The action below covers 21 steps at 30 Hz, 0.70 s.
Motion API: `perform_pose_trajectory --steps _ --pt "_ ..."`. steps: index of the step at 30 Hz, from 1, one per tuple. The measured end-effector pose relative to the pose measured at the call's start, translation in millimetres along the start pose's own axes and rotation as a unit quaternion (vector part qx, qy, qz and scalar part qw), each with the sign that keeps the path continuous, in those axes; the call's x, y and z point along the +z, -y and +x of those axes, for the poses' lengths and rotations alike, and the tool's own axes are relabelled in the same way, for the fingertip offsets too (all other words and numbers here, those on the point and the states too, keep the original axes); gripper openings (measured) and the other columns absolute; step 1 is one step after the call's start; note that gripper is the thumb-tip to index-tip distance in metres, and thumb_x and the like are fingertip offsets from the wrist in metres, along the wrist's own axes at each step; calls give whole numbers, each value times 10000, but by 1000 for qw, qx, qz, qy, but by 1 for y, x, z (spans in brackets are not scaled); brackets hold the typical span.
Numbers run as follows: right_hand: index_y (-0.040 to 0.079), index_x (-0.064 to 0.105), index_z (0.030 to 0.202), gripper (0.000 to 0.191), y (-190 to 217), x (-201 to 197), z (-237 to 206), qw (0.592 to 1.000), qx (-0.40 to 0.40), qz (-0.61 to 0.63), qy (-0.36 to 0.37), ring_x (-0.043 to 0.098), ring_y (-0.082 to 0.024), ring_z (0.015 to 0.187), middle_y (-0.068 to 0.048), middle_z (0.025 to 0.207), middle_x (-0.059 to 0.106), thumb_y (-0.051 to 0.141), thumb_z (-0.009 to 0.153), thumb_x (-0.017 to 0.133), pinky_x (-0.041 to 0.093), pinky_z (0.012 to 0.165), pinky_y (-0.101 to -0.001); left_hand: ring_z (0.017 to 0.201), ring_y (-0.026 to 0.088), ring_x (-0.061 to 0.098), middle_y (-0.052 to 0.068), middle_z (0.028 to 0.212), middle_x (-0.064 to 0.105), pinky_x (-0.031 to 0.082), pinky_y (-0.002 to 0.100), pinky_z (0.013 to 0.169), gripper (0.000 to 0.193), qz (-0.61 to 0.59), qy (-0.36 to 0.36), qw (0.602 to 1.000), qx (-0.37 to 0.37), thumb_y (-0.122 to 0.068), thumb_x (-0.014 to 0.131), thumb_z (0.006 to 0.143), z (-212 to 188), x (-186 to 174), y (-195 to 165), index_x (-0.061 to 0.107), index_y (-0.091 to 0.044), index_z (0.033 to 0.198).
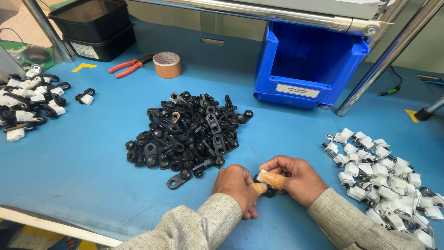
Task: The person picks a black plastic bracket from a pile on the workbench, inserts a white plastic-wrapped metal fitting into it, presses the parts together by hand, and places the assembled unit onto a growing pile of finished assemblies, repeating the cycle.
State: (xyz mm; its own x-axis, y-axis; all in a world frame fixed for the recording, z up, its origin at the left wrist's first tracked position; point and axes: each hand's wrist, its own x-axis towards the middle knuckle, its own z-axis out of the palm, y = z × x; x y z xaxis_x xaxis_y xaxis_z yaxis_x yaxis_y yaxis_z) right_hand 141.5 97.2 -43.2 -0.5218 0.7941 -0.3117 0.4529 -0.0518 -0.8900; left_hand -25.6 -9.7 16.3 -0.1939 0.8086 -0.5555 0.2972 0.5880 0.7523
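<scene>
Left hand (238, 183) and right hand (293, 178): fingers curled shut together around one small black clip (268, 191), mostly hidden between them, held just above the near edge of the blue worktop (83, 157); thumbs wrapped in tan tape (273, 179). Grey sleeves (199, 229) at both wrists. Directly beyond the hands: heap of black plastic clips (185, 132), one loose clip (179, 179) at its near edge. Right of the hands: spread of white clip pieces with metal parts (384, 178). Far left: cluster of joined black-and-white clips (30, 99), one separate (85, 96) beside it. Rear of worktop: red-handled pliers (129, 66), roll of brown tape (167, 64), stacked black bins (95, 28), open blue storage bin (310, 65), metal frame tubes (277, 14).
</scene>
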Motion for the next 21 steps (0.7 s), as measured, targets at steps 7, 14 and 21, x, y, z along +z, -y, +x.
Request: perform_pose_trajectory --steps 7,14,21 --pt "53 745 1170 323 -1 12 -9 995 -75 -46 -47 697 -108 774 -61 884 781 69 848 728 599 716 -276 584 203 750 108 763 739 565 275 428 207 -32 -2 999 -7 -169 621 994 2 0 2 663 -2 879" --pt "60 754 1162 299 -3 14 -9 995 -67 -47 -64 728 -116 821 -51 935 798 117 869 732 612 742 -276 607 186 756 88 779 731 577 282 445 276 -16 9 1000 6 -266 734 938 0 -1 2 641 -9 893" --pt "50 765 1153 288 -10 8 0 996 -74 -21 -35 708 -103 833 -51 933 791 110 875 721 588 774 -265 567 185 739 100 744 725 537 280 412 376 8 -9 1000 4 -321 817 869 8 2 2 616 -3 865"
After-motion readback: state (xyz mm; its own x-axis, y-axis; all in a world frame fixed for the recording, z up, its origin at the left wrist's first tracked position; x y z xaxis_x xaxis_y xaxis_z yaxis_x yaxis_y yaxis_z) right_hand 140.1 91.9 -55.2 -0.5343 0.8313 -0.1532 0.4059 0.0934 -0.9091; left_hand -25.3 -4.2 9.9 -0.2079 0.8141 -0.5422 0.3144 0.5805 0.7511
